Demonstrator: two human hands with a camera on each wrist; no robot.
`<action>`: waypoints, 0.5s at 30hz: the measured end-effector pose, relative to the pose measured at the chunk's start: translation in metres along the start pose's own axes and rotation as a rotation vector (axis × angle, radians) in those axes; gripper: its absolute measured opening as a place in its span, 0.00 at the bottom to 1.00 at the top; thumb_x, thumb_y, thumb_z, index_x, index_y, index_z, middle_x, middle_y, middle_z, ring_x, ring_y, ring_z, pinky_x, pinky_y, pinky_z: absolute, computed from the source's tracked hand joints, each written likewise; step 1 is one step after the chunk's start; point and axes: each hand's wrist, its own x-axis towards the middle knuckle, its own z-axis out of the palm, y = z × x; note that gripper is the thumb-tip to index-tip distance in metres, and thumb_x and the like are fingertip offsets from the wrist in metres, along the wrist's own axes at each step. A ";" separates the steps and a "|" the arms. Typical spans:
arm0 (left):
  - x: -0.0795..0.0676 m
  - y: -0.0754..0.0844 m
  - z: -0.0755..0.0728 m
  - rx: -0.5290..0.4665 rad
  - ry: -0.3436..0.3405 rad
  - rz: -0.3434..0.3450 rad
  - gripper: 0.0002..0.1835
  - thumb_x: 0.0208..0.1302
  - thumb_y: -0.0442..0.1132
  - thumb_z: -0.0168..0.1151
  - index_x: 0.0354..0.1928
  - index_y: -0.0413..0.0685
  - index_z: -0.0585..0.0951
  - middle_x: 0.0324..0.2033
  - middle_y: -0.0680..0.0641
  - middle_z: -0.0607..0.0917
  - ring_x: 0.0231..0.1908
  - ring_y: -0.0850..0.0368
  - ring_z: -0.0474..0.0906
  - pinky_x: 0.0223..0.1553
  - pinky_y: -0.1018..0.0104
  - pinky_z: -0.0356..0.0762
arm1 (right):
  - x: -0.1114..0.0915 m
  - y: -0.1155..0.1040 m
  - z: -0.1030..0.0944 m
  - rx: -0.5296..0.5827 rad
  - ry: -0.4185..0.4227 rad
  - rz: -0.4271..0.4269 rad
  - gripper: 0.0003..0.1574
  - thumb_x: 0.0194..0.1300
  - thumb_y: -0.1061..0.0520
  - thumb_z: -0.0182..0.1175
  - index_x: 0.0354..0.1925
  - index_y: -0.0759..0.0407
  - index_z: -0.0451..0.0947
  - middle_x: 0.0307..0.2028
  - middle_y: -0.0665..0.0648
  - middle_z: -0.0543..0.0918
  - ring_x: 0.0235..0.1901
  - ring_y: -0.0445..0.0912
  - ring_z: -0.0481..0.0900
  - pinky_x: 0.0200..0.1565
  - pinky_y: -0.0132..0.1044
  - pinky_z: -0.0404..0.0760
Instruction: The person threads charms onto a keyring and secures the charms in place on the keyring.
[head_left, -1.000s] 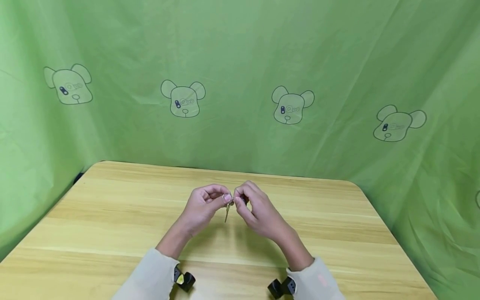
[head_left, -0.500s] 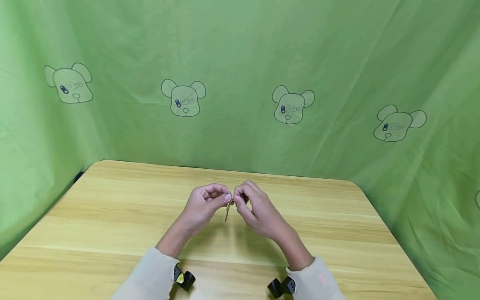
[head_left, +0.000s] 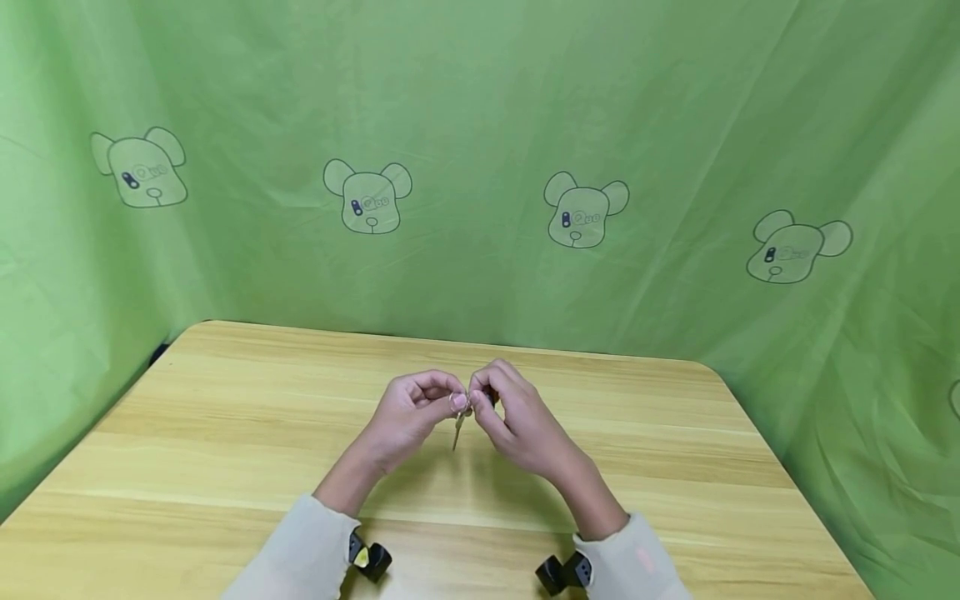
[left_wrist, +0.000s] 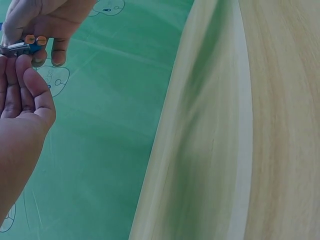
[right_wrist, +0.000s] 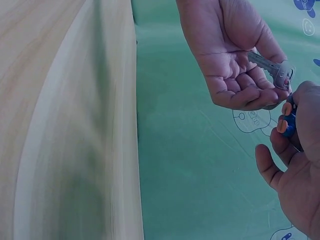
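Near the middle of the table, my left hand [head_left: 408,421] pinches a thin metal key ring [head_left: 452,403] between thumb and fingers. A silver key [right_wrist: 265,63] hangs from the ring, pointing down in the head view [head_left: 458,433]. My right hand [head_left: 525,425] is close beside it, gripping a small blue keychain piece with orange round ends [right_wrist: 287,122]. In the left wrist view, the blue and orange piece [left_wrist: 36,45] shows between both hands. The fingertips of the two hands nearly meet; the join between ring and piece is mostly hidden.
Under the hands is a light wooden table [head_left: 225,433] with rounded far corners. A green curtain [head_left: 472,275] printed with bear heads surrounds its back and sides. Black wrist cameras [head_left: 375,560] stick out from both sleeves.
The ring and key have shifted slightly right and down with my left fingers. My right fingers have moved a little, and a bit of orange now shows beneath them. Both grips stay.
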 end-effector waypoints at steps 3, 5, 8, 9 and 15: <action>-0.001 0.000 0.000 -0.002 -0.013 -0.005 0.05 0.66 0.30 0.66 0.42 0.40 0.82 0.40 0.45 0.87 0.42 0.56 0.85 0.51 0.66 0.84 | 0.000 0.000 0.000 -0.009 -0.002 -0.006 0.05 0.76 0.64 0.54 0.40 0.56 0.72 0.36 0.48 0.72 0.37 0.40 0.70 0.36 0.33 0.75; -0.001 0.000 0.001 -0.003 -0.017 -0.009 0.04 0.66 0.30 0.66 0.42 0.41 0.82 0.40 0.45 0.87 0.42 0.56 0.85 0.51 0.66 0.84 | 0.000 0.000 0.000 -0.021 -0.002 -0.012 0.04 0.76 0.64 0.54 0.40 0.56 0.72 0.36 0.48 0.72 0.37 0.41 0.70 0.37 0.34 0.75; -0.001 0.001 0.002 -0.022 -0.022 -0.019 0.04 0.66 0.30 0.66 0.42 0.42 0.82 0.40 0.45 0.87 0.42 0.56 0.85 0.51 0.65 0.84 | 0.000 0.001 0.000 -0.057 0.009 -0.026 0.04 0.75 0.63 0.55 0.41 0.56 0.72 0.36 0.48 0.72 0.39 0.41 0.70 0.39 0.35 0.75; -0.001 0.000 0.003 -0.028 -0.024 -0.022 0.04 0.67 0.30 0.65 0.42 0.42 0.82 0.40 0.45 0.87 0.43 0.56 0.85 0.52 0.65 0.84 | 0.000 0.001 0.000 -0.075 0.015 -0.033 0.04 0.75 0.63 0.56 0.41 0.56 0.72 0.36 0.48 0.72 0.39 0.41 0.70 0.39 0.35 0.75; -0.001 -0.001 0.004 -0.065 -0.031 -0.041 0.05 0.67 0.29 0.64 0.43 0.40 0.80 0.40 0.46 0.87 0.43 0.57 0.85 0.54 0.63 0.83 | 0.001 0.002 0.000 -0.179 0.060 -0.107 0.03 0.75 0.60 0.55 0.40 0.58 0.72 0.36 0.50 0.73 0.40 0.43 0.70 0.41 0.37 0.75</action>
